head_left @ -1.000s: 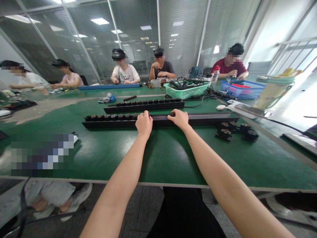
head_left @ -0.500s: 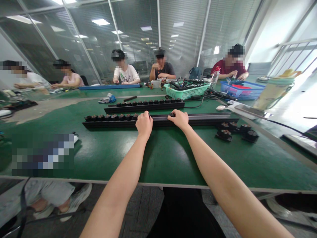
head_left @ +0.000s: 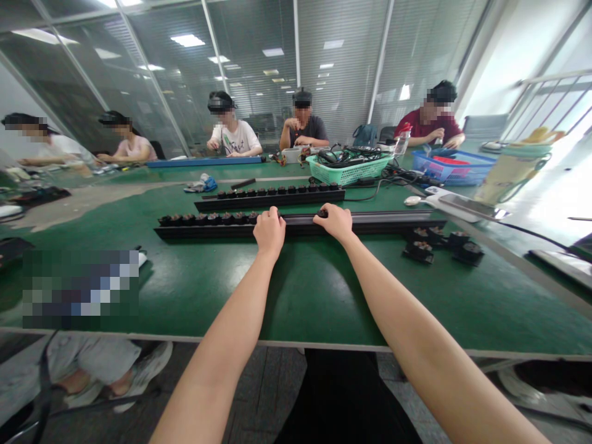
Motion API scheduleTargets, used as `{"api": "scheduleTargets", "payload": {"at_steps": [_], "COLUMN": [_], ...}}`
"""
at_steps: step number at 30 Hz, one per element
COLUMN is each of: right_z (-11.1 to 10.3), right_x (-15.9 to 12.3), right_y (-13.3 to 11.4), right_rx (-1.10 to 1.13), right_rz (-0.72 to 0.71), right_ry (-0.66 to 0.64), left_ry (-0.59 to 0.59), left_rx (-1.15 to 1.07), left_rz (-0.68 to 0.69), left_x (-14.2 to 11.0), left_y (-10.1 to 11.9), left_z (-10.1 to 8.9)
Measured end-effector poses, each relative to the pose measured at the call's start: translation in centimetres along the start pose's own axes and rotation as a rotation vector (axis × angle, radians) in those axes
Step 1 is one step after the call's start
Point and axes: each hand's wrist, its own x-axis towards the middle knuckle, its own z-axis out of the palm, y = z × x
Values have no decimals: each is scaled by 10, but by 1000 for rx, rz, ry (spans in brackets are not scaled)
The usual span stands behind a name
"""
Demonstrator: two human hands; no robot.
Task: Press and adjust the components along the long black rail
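Observation:
A long black channel-shaped rail [head_left: 370,227] lies across the green table in front of me. Several small black modules with copper-coloured tops [head_left: 213,219] sit in a row along its left part. My left hand [head_left: 269,231] is closed at the right end of that row, on a black module mostly hidden by the fingers. Farther right, my right hand [head_left: 337,222] pinches another black module [head_left: 322,214] at the rail's top groove. Several loose black modules [head_left: 419,251] lie by the rail's right end.
Behind is a second black rail [head_left: 272,198] filled with modules. A green basket of cables [head_left: 351,166], a blue basket [head_left: 451,168] and a phone [head_left: 472,207] stand beyond, to the right. At the left are a blurred-out object [head_left: 87,288] and a blue-white cloth [head_left: 201,184]. Several people sit opposite.
Both my hands stay in the same place on the rail. At the far left a dark object has come into view at the table's edge. People opposite have shifted slightly.

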Motion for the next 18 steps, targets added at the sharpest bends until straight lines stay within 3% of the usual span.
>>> {"api": "scheduleTargets", "payload": {"at_steps": [18], "right_z": [-2], "right_x": [-2], "right_y": [-1], "right_rx": [-8], "right_rz": [-15], "right_ry": [7], "left_ry": [-16], "left_rx": [-4], "left_rz": [-14], "left_x": [-1], "left_y": [1], "left_z": [-2]}}
